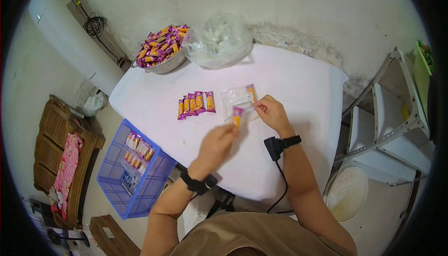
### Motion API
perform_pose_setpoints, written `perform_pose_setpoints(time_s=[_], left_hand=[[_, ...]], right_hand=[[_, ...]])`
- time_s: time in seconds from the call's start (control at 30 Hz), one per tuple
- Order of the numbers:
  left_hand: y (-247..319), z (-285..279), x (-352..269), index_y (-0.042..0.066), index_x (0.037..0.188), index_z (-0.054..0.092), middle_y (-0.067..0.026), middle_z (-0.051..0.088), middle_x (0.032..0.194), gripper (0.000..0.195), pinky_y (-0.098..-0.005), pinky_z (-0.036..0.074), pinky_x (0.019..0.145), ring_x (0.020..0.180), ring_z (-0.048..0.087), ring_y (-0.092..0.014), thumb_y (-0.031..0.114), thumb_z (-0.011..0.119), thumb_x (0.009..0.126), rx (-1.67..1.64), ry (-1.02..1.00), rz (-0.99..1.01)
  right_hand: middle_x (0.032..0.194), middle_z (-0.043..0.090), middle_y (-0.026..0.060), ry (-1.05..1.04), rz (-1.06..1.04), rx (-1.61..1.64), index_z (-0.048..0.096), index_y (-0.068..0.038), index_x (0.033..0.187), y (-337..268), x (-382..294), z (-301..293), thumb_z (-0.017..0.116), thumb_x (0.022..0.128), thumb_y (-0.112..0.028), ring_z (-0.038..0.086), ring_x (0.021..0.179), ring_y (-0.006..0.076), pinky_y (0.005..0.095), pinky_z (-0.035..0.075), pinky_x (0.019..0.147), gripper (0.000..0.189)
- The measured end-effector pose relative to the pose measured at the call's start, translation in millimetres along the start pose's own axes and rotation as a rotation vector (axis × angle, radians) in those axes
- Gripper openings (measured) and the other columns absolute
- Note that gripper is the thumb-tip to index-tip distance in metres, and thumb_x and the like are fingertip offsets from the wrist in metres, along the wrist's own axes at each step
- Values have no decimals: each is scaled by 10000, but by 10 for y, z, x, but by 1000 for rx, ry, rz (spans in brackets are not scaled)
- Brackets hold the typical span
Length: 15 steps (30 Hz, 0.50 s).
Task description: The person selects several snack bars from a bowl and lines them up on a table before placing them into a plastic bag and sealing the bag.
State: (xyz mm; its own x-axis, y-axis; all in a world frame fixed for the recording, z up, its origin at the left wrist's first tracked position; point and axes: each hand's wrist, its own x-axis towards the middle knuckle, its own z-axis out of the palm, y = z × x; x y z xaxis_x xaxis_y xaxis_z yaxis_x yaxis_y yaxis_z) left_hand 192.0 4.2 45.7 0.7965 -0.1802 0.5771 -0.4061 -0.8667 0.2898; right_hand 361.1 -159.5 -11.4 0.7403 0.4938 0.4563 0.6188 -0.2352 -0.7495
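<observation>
My left hand (217, 143), slightly blurred, grips the lower end of a purple-and-orange wrapped snack bar (237, 116). The bar overlaps the near part of a clear plastic bag (231, 97); whether it is inside the bag, I cannot tell. My right hand (273, 112) pinches the bag's film between thumb and fingertips at its right side. Another wrapped bar (251, 93) lies along the right edge of the bag, seemingly within it. Left of the bag, a row of several similar bars (194, 103) rests on the white-covered table (297, 77).
A metal colander (169, 64) heaped with wrapped bars stands at the back left, against a large translucent plastic bag (218, 42). Below the table's left edge, a blue crate (147, 189) holds filled packs (140, 147). A metal rack (395, 130) and a round bucket (350, 193) are at right.
</observation>
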Motion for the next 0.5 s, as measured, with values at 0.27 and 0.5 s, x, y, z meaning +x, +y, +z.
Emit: perform_pose_setpoints(time_s=[0.27, 0.5], left_hand=[[105, 242, 91, 36, 985, 618, -140, 616, 1056, 271, -388, 510, 765, 902, 611, -313, -28, 613, 721, -9, -73, -35], [-157, 522, 283, 27, 1059, 585, -172, 606, 1085, 288, -402, 500, 791, 947, 599, -348, 33, 632, 775, 37, -42, -181]], right_hand=[[784, 586, 95, 21, -21, 49, 660, -62, 868, -18, -10, 20, 661, 799, -86, 607, 662, 239, 321, 491, 607, 73], [778, 579, 81, -46, -44, 27, 636, -67, 857, 47, -1, 51, 668, 779, -90, 601, 667, 242, 333, 483, 593, 88]])
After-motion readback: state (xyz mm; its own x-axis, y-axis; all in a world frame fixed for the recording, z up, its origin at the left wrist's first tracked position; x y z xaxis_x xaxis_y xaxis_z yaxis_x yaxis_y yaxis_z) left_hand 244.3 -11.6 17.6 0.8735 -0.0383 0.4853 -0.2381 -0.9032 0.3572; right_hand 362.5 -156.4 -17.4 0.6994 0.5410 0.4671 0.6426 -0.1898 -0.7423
